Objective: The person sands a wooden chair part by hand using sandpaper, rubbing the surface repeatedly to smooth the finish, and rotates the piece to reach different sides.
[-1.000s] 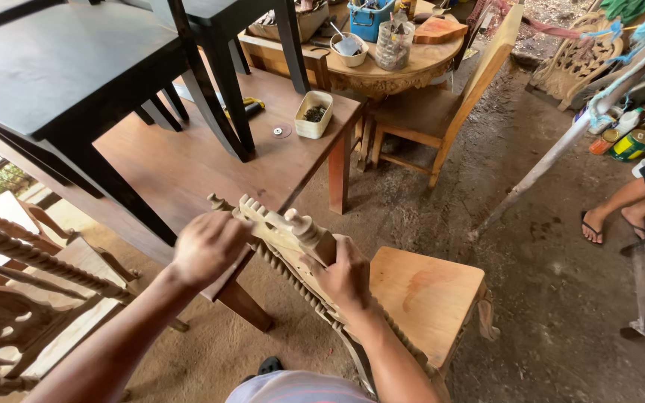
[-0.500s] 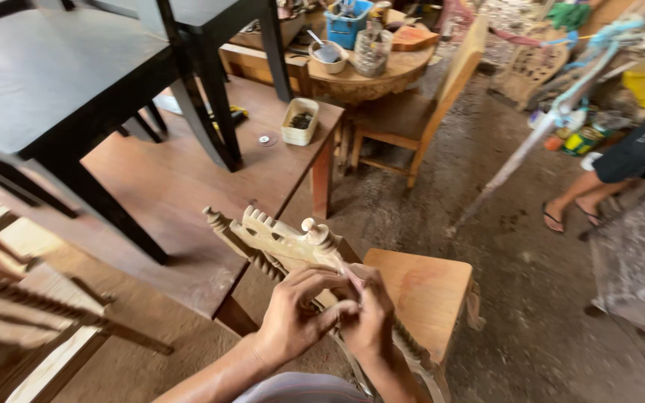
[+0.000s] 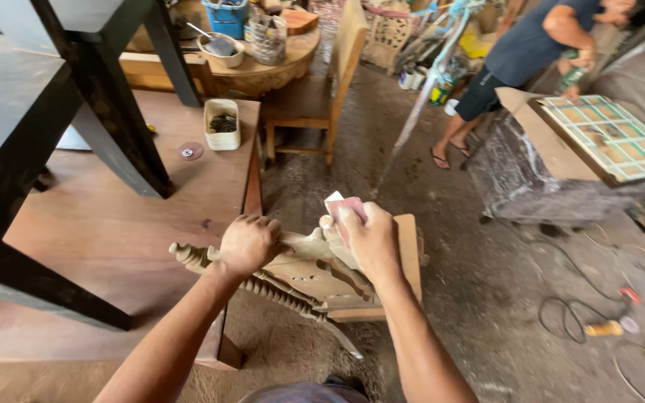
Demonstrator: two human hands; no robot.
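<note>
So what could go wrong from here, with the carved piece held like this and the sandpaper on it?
1. The carved wooden piece seems to lie only partly on the small stool, steadied by the left hand; it may twist or slip.
2. The right hand presses the sandpaper near thin scrollwork and turned spindles, so hard rubbing could chip them or scrape fingers.
3. A cable lies on the floor nearby, a possible trip hazard.
</note>
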